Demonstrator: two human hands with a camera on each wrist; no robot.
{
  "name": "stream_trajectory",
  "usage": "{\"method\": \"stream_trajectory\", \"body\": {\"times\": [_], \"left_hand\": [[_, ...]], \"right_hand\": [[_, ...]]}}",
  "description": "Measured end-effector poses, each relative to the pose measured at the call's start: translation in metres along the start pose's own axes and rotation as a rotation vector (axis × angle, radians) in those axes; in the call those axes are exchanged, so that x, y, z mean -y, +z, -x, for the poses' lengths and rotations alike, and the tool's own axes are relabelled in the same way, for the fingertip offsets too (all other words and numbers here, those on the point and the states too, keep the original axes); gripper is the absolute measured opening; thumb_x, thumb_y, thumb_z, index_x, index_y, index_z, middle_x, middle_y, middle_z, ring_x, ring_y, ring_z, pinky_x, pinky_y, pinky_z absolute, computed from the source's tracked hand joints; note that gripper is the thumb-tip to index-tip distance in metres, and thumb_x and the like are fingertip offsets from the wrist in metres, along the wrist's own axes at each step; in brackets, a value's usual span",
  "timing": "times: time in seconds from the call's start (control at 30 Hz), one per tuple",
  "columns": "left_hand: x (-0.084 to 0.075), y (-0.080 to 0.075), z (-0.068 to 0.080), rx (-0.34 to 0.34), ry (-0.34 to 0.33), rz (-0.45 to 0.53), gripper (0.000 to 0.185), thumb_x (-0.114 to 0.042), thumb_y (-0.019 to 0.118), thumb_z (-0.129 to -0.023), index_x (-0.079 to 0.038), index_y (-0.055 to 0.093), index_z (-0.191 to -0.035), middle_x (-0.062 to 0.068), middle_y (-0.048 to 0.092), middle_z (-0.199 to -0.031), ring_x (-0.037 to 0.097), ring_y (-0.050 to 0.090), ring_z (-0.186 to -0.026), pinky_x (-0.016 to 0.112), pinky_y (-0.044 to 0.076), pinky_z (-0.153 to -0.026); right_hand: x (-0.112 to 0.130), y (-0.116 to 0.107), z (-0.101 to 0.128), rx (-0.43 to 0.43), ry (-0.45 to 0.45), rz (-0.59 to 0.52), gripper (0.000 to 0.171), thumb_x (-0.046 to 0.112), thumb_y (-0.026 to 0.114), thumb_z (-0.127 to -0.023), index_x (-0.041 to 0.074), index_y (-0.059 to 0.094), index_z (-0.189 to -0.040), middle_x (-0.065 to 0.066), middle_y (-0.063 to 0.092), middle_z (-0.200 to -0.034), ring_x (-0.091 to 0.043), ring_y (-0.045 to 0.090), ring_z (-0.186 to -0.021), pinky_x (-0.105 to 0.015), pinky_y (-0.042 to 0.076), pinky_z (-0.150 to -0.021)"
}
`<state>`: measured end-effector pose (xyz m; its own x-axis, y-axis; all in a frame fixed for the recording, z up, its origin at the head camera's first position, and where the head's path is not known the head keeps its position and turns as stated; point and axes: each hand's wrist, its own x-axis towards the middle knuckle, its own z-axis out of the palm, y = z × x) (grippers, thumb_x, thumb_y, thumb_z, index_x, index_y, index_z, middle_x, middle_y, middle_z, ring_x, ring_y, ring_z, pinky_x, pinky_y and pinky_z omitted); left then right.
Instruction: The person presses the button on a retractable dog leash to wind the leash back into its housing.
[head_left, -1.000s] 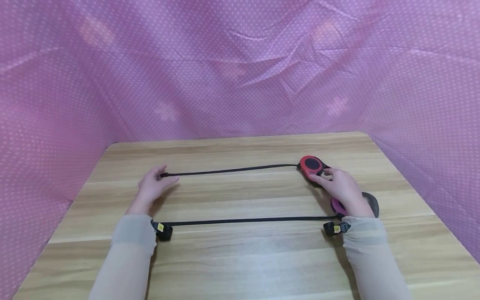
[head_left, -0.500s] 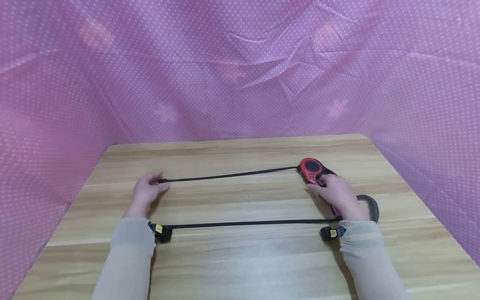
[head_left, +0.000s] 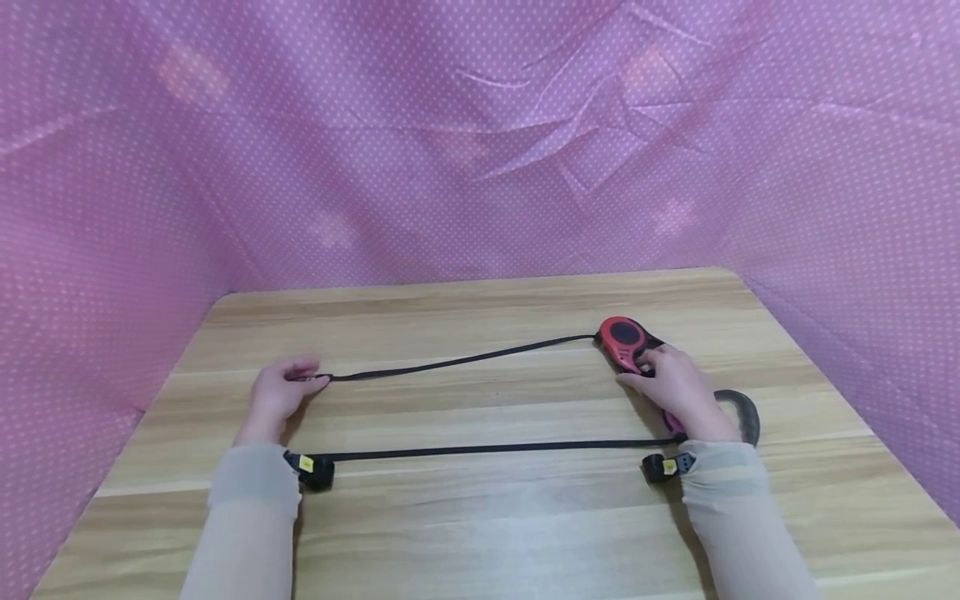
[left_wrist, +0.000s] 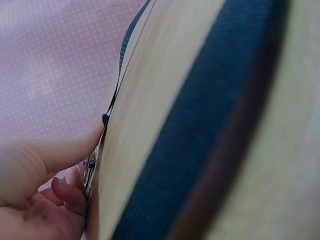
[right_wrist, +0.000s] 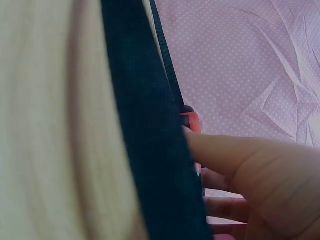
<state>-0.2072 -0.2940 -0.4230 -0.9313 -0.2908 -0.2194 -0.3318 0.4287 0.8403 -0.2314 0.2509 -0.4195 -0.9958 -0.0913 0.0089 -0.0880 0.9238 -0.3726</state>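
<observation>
A red and black retractable dog leash (head_left: 623, 335) lies toward the back right of the table. My right hand (head_left: 675, 379) grips it by its handle, fingers partly hidden. From its casing a black strap (head_left: 457, 360) runs left, slightly bowed, to my left hand (head_left: 276, 392). There my thumb and fingers pinch the strap's end at a metal clip (left_wrist: 90, 165). A second retractable leash, purple with a dark handle (head_left: 745, 417), lies under my right wrist and is mostly covered. Its strap (head_left: 487, 448) stretches straight across the table to below my left wrist.
The wooden table (head_left: 480, 533) has a pink dotted cloth (head_left: 480, 167) hanging behind it and at both sides. A small black wrist camera (head_left: 318, 473) sits at my left cuff, another camera (head_left: 658, 468) at my right.
My left hand has moved left and nearer to me with the strap's end, so the strap slants more. My right hand has shifted slightly on the red leash's handle.
</observation>
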Motion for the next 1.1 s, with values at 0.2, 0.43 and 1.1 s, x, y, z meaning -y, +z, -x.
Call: {"method": "stream_trajectory", "body": {"times": [0.2, 0.43, 1.1], "left_hand": [[0.008, -0.006, -0.001, 0.025, 0.072, -0.102, 0.053, -0.016, 0.07, -0.092, 0.002, 0.051, -0.139, 0.027, 0.051, -0.14, 0.037, 0.048, -0.129, 0.049, 0.036, -0.112], [0.01, -0.009, 0.002, 0.044, 0.064, -0.191, 0.05, -0.025, 0.071, -0.092, 0.001, 0.057, -0.133, 0.026, 0.053, -0.138, 0.041, 0.047, -0.128, 0.055, 0.033, -0.111], [-0.007, -0.011, 0.011, 0.078, 0.077, -0.476, 0.034, -0.03, 0.067, -0.094, 0.0, 0.063, -0.109, 0.017, 0.063, -0.1, 0.031, 0.055, -0.093, 0.05, 0.043, -0.087]], "right_hand": [[0.001, 0.002, -0.002, 0.014, 0.005, 0.012, 0.056, 0.044, 0.068, -0.09, -0.003, 0.064, -0.12, -0.031, 0.057, -0.125, -0.049, 0.054, -0.115, -0.062, 0.044, -0.094], [0.001, 0.003, -0.002, 0.038, 0.019, 0.022, 0.057, 0.046, 0.066, -0.091, -0.001, 0.063, -0.123, -0.031, 0.053, -0.13, -0.049, 0.051, -0.12, -0.064, 0.043, -0.094], [0.0, -0.001, -0.003, -0.009, -0.032, 0.015, 0.045, 0.037, 0.065, -0.095, -0.004, 0.068, -0.114, -0.029, 0.059, -0.126, -0.048, 0.054, -0.118, -0.061, 0.042, -0.099]]}}
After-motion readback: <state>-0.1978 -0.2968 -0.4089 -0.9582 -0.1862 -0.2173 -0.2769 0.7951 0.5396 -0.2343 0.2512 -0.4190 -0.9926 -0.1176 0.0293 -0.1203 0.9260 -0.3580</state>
